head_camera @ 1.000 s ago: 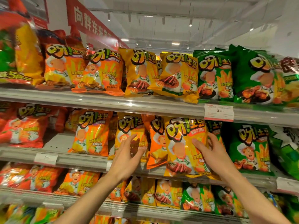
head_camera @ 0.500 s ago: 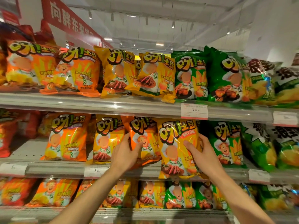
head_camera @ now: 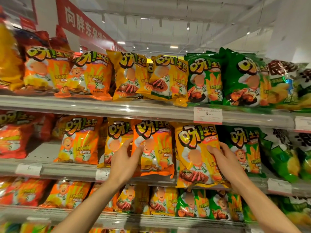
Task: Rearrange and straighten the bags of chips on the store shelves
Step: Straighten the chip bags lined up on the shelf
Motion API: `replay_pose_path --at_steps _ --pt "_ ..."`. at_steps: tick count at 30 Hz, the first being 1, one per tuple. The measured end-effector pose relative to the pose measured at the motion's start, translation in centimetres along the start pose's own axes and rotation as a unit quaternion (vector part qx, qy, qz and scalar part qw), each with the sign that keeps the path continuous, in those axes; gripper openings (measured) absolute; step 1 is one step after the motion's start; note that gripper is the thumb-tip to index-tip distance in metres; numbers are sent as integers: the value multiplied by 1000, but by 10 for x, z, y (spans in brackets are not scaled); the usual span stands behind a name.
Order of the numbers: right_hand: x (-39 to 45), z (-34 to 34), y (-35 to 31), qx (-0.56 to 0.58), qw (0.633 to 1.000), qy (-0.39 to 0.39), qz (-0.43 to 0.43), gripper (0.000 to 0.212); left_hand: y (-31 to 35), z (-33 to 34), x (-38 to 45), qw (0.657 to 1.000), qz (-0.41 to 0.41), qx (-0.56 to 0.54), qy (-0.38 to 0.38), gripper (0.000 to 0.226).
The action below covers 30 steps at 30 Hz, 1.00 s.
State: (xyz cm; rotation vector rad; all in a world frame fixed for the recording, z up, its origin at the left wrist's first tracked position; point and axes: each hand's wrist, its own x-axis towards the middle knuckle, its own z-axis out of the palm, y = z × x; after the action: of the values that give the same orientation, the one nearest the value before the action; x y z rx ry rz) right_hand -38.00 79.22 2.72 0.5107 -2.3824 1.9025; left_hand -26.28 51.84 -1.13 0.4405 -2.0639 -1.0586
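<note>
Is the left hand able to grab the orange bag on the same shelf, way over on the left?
Probably yes, once it lets go. The left hand now holds another orange bag. The far bag stands at the shelf front with nothing before it.

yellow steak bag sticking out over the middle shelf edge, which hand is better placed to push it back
Right. The right hand already holds the yellow steak bag; the left hand grips the orange bag.

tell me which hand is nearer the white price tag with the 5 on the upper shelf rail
Right. The right hand grips the yellow steak bag almost straight below the price tag. The left hand holds the orange bag well off to the tag's left.
</note>
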Motion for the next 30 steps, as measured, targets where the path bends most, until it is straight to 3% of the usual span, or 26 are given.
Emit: replay_pose_path --at_steps 6,9,14,19,23,30 --pt "2 21 9 2 1000 -19 -11 39 -31 -43 -2 999 11 -17 30 66" --pt "4 43 10 -18 999 -22 -31 32 -41 -65 -5 998 20 -9 53 55" --pt "9 85 -1 -81 995 -9 -51 54 -60 -94 -5 995 13 -6 100 68" --pt "21 124 -2 -77 996 -4 -37 66 -74 -109 -1 996 0 -12 87 74" --pt "25 138 6 -153 986 21 -59 73 -78 -112 0 997 10 -8 73 79" --pt "32 150 5 -241 954 124 -131 49 -75 -113 2 998 13 -23 57 82"
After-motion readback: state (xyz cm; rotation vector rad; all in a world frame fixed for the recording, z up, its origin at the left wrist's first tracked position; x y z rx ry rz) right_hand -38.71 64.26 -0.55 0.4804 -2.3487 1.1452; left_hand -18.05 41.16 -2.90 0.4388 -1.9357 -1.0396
